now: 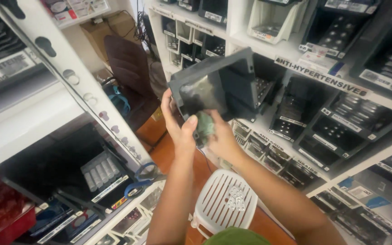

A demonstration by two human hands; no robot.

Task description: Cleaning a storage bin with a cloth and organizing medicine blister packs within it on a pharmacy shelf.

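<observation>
Left hand (178,122) grips the empty dark grey plastic storage bin (214,88), right hand (218,136) presses a crumpled green cloth (204,124) against its underside.

one black bin (218,86), one green cloth (205,124), one white stool (225,202), one chair (130,68).

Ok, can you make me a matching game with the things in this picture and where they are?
Things:
1. black bin
2. green cloth
3. white stool
4. dark chair

Places:
A. on the floor below the arms
B. held up by the left hand
C. pressed against the bin by the right hand
D. at the far end of the aisle

Pairs: 1-B, 2-C, 3-A, 4-D
</observation>
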